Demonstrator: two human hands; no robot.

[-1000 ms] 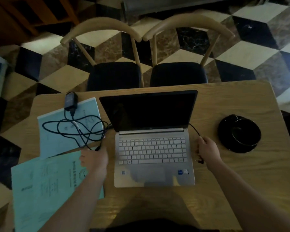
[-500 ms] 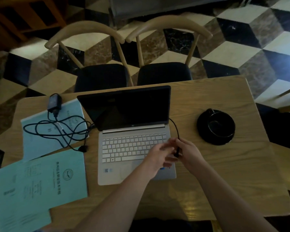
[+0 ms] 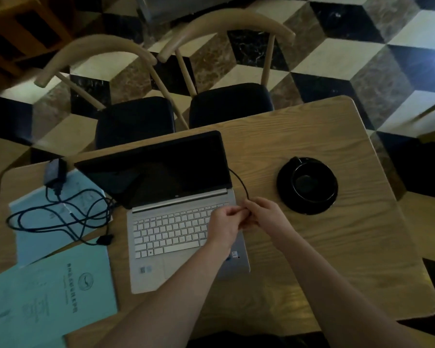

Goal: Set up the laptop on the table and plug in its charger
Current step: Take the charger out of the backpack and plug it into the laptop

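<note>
One laptop (image 3: 183, 217), lid open, sits on the table (image 3: 337, 247), long axis running 9 to 3 o'clock, screen facing 6 o'clock. One charger cable (image 3: 241, 182) curves from behind the screen's 3 o'clock edge to two hands: left hand (image 3: 225, 223) and right hand (image 3: 266, 217) both pinch its end (plug hidden) beside the keyboard. One power brick (image 3: 54, 170), two blue booklets (image 3: 48, 297), one black cup and saucer (image 3: 308, 185).
</note>
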